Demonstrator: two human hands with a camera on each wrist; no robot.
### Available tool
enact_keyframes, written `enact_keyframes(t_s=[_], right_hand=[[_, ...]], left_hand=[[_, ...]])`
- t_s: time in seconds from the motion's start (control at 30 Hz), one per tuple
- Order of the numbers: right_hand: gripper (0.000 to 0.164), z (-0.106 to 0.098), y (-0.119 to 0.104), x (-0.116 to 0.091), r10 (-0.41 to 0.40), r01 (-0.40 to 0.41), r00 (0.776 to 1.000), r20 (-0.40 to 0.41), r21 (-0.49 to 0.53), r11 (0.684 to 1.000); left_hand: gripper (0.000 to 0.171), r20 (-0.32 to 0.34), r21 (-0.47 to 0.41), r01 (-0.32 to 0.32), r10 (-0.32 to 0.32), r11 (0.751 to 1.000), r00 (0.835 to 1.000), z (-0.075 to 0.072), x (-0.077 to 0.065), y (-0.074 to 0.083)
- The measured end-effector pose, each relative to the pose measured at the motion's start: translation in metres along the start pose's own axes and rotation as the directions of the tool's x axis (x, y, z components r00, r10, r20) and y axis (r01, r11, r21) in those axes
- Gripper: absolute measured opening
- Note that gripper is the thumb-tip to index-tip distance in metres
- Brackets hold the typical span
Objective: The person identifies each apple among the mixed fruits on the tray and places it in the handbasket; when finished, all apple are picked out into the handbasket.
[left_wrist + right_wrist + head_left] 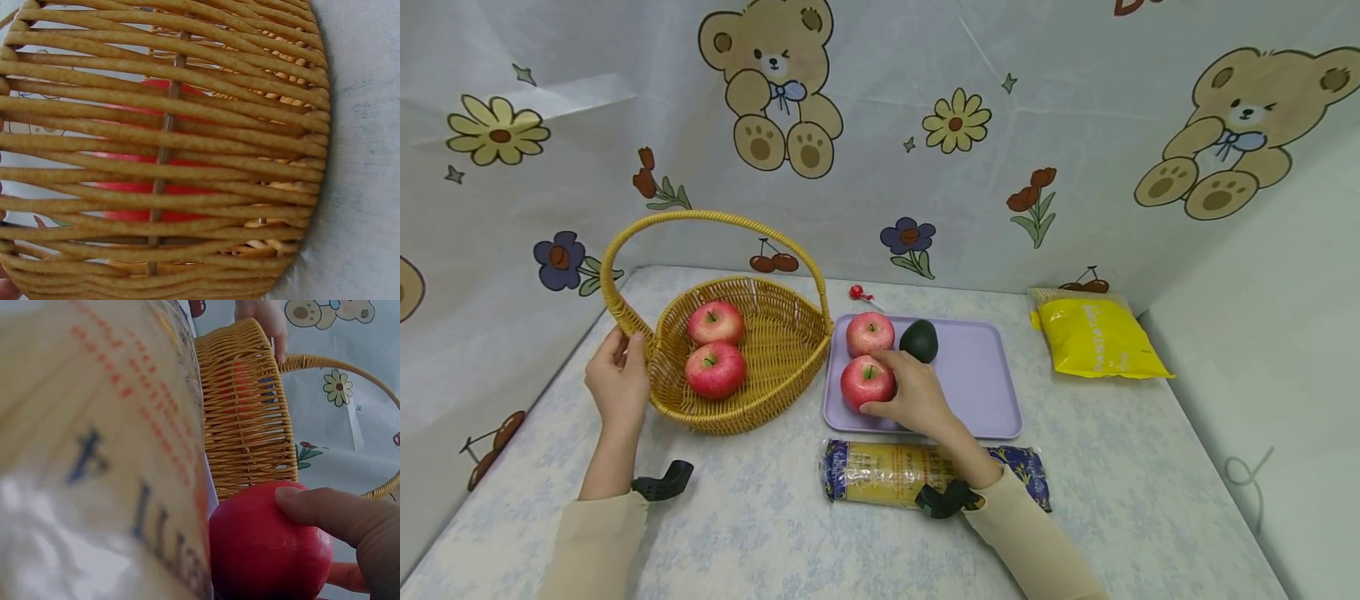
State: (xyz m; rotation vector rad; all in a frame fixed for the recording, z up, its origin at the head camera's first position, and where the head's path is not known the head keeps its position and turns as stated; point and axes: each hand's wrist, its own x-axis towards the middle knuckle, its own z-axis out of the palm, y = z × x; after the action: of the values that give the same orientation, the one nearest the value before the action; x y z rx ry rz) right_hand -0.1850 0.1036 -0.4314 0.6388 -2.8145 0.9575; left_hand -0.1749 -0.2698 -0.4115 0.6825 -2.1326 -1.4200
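My left hand grips the left side of a yellow wicker basket, where the tall handle meets the rim. Two red apples, one behind the other, lie inside at its left; the nearer apple shows through the weave in the left wrist view. With thumb and fingers around it, my right hand holds a red apple at the front left of the purple tray. Another apple sits just behind the held one, and a dark green avocado beside that.
A long pack of pasta lies in front of the tray, under my right wrist. To the right is a yellow pasta bag. Behind the tray lies a red lollipop. A bear-print cloth hangs at the back.
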Motion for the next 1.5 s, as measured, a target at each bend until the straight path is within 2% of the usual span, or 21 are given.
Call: enact_keyframes(t_s=[0.3, 0.53, 0.63, 0.8, 0.9, 1.07, 1.33, 1.5], right_hand=[[0.076, -0.016, -0.014, -0.001, -0.022, 0.025, 1.000, -0.019, 0.153, 0.988], [0.077, -0.031, -0.029, -0.002, -0.031, 0.033, 0.999, -0.011, 0.282, 0.959], [0.075, -0.037, -0.039, 0.001, -0.048, 0.040, 0.999, 0.013, 0.364, 0.931], [0.071, -0.044, -0.055, 0.012, -0.108, 0.066, 0.993, 0.054, 0.509, 0.858], [0.072, -0.043, -0.066, 0.021, -0.139, 0.080, 0.988, 0.072, 0.530, 0.844], [0.074, -0.034, -0.086, 0.038, -0.148, 0.077, 0.984, 0.097, 0.522, 0.849], [0.073, -0.004, -0.103, 0.072, -0.099, 0.038, 0.988, 0.116, 0.441, 0.897], [0.073, 0.018, -0.105, 0.099, -0.083, 0.048, 0.993, 0.083, 0.358, 0.932]], left_hand=[[0.042, -0.021, 0.000, -0.040, 0.040, 0.999, 0.999, 0.000, -0.001, -0.001], [0.043, -0.014, -0.008, -0.040, 0.039, 0.999, 0.999, -0.001, -0.002, -0.002], [0.043, -0.011, -0.009, -0.039, 0.038, 0.999, 0.999, -0.001, -0.001, -0.002], [0.042, -0.008, -0.005, -0.035, 0.035, 0.999, 0.999, -0.001, -0.001, -0.002], [0.043, -0.008, -0.007, -0.034, 0.034, 0.999, 0.999, -0.001, -0.001, -0.002], [0.043, -0.008, -0.005, -0.039, 0.039, 0.999, 0.999, 0.000, -0.001, -0.002], [0.042, -0.007, -0.004, -0.017, 0.017, 1.000, 1.000, 0.001, -0.002, -0.001], [0.042, -0.021, 0.001, -0.040, 0.040, 0.999, 0.999, 0.001, -0.002, -0.002]])
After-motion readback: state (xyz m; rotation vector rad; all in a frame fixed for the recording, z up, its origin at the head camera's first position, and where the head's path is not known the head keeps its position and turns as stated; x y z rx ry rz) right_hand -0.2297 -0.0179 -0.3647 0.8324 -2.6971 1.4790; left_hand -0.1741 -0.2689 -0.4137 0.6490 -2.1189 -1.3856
